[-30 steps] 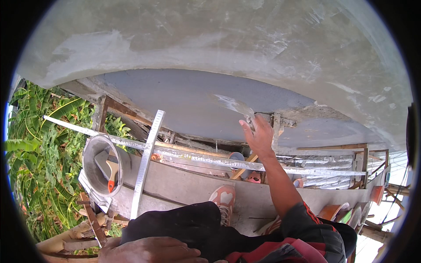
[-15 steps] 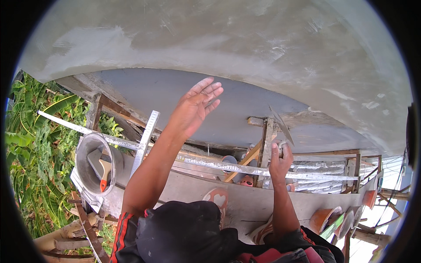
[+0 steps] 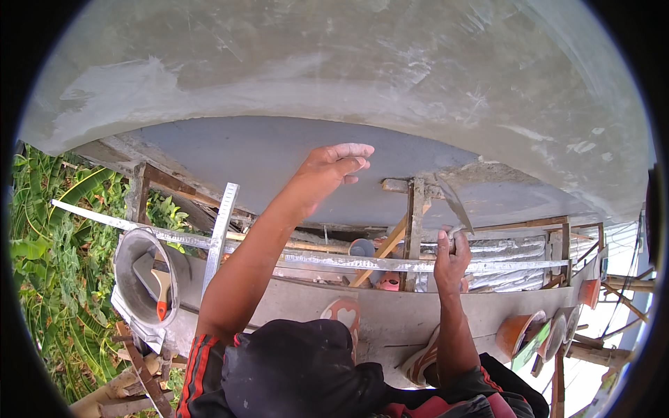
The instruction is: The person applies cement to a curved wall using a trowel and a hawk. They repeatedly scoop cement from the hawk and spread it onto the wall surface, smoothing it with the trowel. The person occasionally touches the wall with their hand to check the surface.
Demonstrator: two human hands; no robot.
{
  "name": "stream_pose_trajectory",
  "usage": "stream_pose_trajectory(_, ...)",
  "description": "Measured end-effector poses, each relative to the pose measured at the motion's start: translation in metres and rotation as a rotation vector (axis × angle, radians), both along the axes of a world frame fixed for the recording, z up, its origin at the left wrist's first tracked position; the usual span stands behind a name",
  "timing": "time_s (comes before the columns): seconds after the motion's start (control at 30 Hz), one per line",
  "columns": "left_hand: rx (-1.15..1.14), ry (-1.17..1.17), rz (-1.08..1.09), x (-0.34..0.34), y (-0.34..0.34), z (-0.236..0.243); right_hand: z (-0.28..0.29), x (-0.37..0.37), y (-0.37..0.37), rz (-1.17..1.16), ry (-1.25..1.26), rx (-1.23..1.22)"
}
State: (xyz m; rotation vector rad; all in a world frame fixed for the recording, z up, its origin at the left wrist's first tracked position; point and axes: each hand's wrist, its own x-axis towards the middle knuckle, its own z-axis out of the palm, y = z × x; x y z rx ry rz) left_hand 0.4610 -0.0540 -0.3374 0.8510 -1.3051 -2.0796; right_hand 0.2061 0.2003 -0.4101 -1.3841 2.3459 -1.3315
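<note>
My left hand [image 3: 334, 164] is raised at the centre, fingers slightly bent and apart, holding nothing, their tips dusted pale; whether they touch the smooth blue-grey surface [image 3: 258, 150] behind them I cannot tell. My right hand [image 3: 453, 254], lower and to the right, grips the handle of a metal trowel [image 3: 456, 205], its blade pointing up beside a wooden post [image 3: 415, 230]. A large pale, patchy plastered surface [image 3: 334, 56] curves across the top.
A grey bucket [image 3: 129, 306] holding a paintbrush [image 3: 163, 284] stands left, near crossed metal straightedges [image 3: 221, 216]. My shoes rest on a narrow grey platform [image 3: 512, 306]. Orange buckets [image 3: 509, 338] sit at right, with timber scaffolding [image 3: 624, 303]; leafy plants [image 3: 42, 258] are at left.
My left hand has risen from the lower edge to the centre, its fingers now more bent. My right hand has come down and rightward with the trowel, its blade turned more upright.
</note>
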Motion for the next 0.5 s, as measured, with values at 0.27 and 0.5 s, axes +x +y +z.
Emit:
stream_pose_trajectory(0.27,-0.141,-0.34,0.216,-0.002,-0.003,-0.026,0.0,0.004,-0.005,0.035,-0.005,0.017)
stream_pose_trajectory(0.5,-0.101,-0.329,0.23,-0.026,-0.017,0.003,-0.007,0.002,-0.005,0.038,-0.025,0.035)
